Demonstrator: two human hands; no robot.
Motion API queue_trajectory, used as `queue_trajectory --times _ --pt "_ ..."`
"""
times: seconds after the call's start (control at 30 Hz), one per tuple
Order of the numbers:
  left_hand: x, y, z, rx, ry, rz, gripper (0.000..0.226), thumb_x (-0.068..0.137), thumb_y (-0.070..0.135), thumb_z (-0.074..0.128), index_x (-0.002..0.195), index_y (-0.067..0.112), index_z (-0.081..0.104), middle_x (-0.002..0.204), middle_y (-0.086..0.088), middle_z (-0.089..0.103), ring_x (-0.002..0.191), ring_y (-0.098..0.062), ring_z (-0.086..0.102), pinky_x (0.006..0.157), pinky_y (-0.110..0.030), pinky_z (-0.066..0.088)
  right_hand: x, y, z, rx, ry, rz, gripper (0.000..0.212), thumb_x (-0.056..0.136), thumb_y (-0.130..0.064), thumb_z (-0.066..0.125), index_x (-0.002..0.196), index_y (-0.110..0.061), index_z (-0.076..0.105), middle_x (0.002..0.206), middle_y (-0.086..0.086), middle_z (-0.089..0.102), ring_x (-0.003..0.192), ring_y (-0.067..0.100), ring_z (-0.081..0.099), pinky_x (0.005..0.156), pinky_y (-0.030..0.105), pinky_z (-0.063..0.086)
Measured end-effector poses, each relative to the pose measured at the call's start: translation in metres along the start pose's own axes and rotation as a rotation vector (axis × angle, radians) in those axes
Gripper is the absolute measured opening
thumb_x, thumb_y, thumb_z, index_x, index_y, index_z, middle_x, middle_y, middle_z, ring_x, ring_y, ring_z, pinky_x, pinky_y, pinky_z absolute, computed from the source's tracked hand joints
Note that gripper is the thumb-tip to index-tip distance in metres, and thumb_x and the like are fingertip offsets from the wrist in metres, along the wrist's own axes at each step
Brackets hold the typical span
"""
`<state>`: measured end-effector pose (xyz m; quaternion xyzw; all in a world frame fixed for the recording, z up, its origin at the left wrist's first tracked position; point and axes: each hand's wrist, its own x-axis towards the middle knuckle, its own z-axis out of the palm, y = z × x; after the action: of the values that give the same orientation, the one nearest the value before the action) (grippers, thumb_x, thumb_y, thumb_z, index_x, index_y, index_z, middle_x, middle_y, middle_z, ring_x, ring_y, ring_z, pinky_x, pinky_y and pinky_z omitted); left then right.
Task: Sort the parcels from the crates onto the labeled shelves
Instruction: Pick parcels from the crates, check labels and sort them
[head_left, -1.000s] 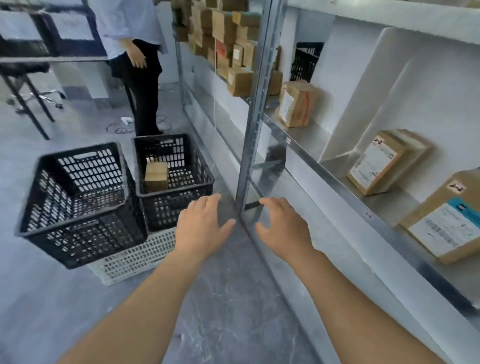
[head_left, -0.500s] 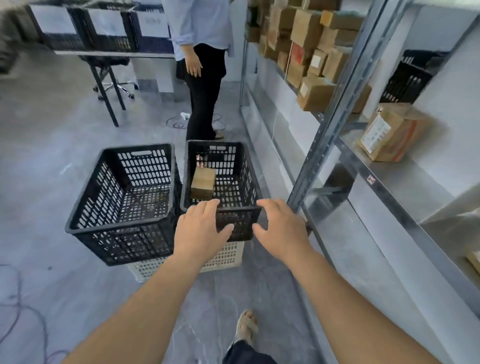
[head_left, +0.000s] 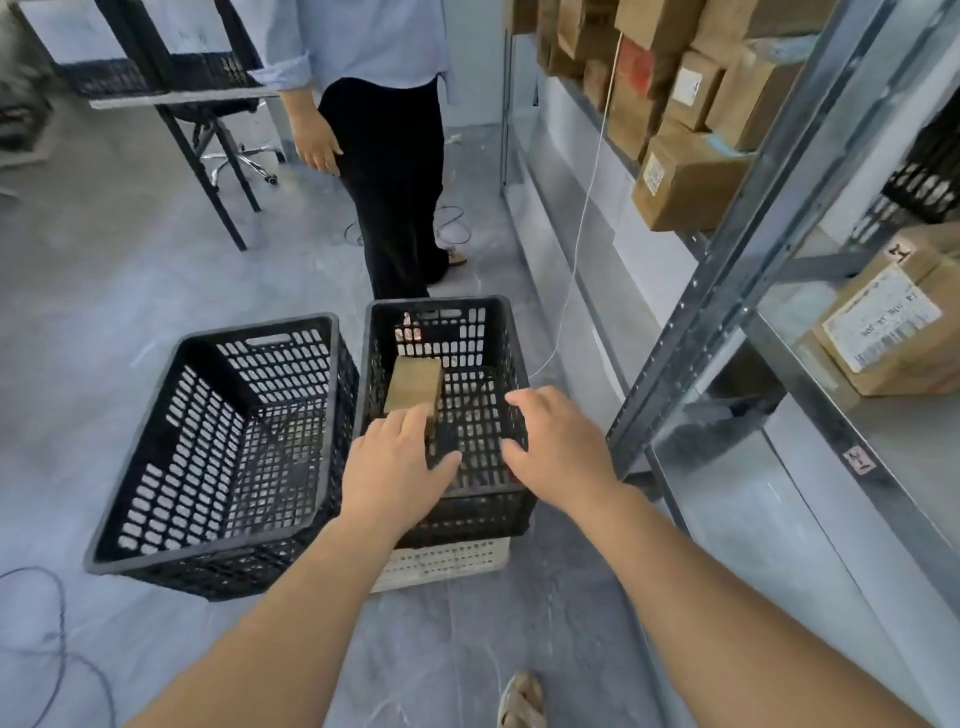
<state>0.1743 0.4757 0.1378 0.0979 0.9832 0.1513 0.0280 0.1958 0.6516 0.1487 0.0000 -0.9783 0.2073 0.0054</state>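
Parcel (head_left: 415, 382) lies inside right crate (head_left: 511, 364); left hand (head_left: 395, 467) and right hand (head_left: 561, 447) hover above its near rim, spread, holding nothing.

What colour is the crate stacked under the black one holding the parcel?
The bottom crate is white; head view.

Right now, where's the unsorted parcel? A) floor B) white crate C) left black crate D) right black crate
D: the small parcel lies on the bottom of the right black crate, which is stacked on the white crate; the left black crate shows none.
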Motion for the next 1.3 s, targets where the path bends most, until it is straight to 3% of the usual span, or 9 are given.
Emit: queue_trajectory --times 0.37,0.73,1.07,1.3 --pt "0.075 -0.042 0.015 -0.038 -0.091 -0.101 0.062 0.090 0.051 0.052 0.142 0.020 0.036 0.140 -0.001 0.047 0.126 -0.023 0.044 0.103 -0.039 0.039 0.092 0.000 0.028 -0.017 -0.102 0.004 0.048 0.094 -0.032 0.053 0.139 -0.022 0.041 0.132 0.002 0.047 0.116 0.020 0.051 0.090 0.033 0.046" --pt "0.189 -0.101 0.030 -0.087 -0.210 -0.084 0.061 0.093 0.051 0.049 0.142 0.019 0.033 0.142 0.000 0.043 0.127 -0.022 0.041 0.100 -0.033 0.038 0.206 -0.006 0.066 -0.063 -0.191 0.094 0.049 0.095 -0.033 0.052 0.141 -0.025 0.038 0.136 -0.002 0.046 0.118 0.016 0.050 0.092 0.030 0.046" --pt "0.255 -0.131 0.127 -0.188 -0.375 -0.244 0.056 0.093 0.043 0.052 0.140 0.019 0.033 0.137 -0.001 0.044 0.126 -0.023 0.038 0.094 -0.035 0.041 0.272 0.047 0.163 -0.051 -0.380 0.151 0.048 0.096 -0.031 0.051 0.140 -0.024 0.037 0.133 -0.001 0.045 0.112 0.016 0.050 0.080 0.028 0.041" --pt "0.305 -0.155 0.212 -0.233 -0.426 -0.424 0.061 0.090 0.035 0.058 0.139 0.010 0.033 0.133 -0.011 0.045 0.121 -0.030 0.044 0.095 -0.041 0.041 0.312 0.091 0.245 -0.025 -0.518 0.182 0.049 0.095 -0.030 0.051 0.141 -0.020 0.038 0.136 0.002 0.044 0.118 0.020 0.049 0.087 0.036 0.049"
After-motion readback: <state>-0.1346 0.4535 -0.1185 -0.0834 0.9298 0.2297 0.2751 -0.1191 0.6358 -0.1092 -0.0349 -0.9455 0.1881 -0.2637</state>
